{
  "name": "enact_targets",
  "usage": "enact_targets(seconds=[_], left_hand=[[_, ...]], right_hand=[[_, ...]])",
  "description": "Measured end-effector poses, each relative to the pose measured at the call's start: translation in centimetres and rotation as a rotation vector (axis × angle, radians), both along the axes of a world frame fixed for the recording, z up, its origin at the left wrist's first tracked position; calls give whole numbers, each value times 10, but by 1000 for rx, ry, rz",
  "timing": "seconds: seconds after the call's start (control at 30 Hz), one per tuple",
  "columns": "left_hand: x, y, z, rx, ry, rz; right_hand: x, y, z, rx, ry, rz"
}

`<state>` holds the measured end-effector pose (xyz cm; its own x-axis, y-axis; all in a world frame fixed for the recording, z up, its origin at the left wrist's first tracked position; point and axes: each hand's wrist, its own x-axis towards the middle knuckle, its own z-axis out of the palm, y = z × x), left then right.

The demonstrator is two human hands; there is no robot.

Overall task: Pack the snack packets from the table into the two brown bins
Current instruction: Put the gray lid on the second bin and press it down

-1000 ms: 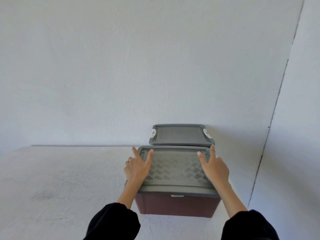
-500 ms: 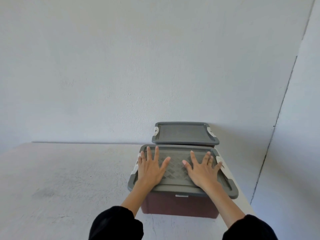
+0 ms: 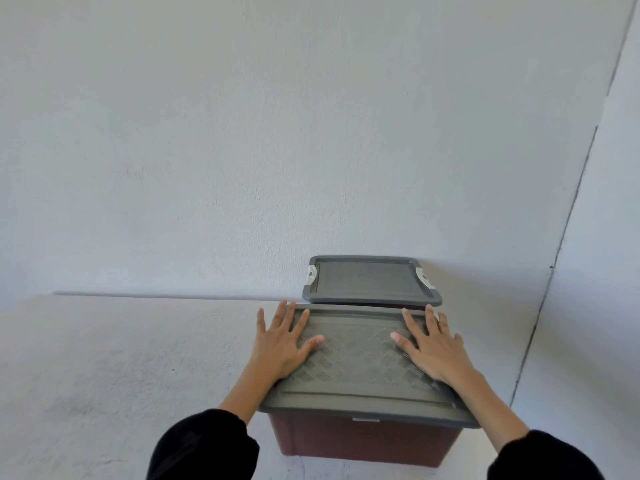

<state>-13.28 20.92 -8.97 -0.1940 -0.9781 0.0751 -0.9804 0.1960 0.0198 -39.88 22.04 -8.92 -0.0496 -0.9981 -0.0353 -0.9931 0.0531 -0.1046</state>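
Two brown bins stand one behind the other at the right end of the table, both covered by grey lids. On the near bin (image 3: pixel 360 441) the textured grey lid (image 3: pixel 356 365) lies flat. My left hand (image 3: pixel 282 344) presses on the lid's left side with fingers spread and straight. My right hand (image 3: pixel 433 346) presses on its right side the same way. The far bin's grey lid (image 3: pixel 370 280) has white latches at both ends; its brown body is hidden behind the near lid. No snack packets are in view.
The pale table (image 3: pixel 121 368) stretches to the left of the bins. A white wall (image 3: pixel 277 133) rises right behind the far bin. The table's right edge runs close beside the bins, with a wall corner beyond it.
Both hands slid outward from the middle of the near lid toward its left and right sides, staying flat on it. The view has come closer to the bins.
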Motion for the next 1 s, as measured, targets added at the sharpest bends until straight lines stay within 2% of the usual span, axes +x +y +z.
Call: enact_targets(seconds=[0.17,0.27,0.43,0.7,0.9,1.0], left_hand=[[-6,-3,-1,34,19,-14],[-5,0,0,75,118,-3],[-3,4,1,82,172,6],[26,14,0,98,199,10],[83,28,-1,74,150,90],[119,33,0,99,188,113]], right_hand=[[3,-1,-1,12,4,-6],[1,2,1,22,-108,-43],[-3,4,9,42,-312,-76],[23,7,4,17,-298,-99],[78,17,8,15,-331,-24],[114,22,10,6,-338,11]])
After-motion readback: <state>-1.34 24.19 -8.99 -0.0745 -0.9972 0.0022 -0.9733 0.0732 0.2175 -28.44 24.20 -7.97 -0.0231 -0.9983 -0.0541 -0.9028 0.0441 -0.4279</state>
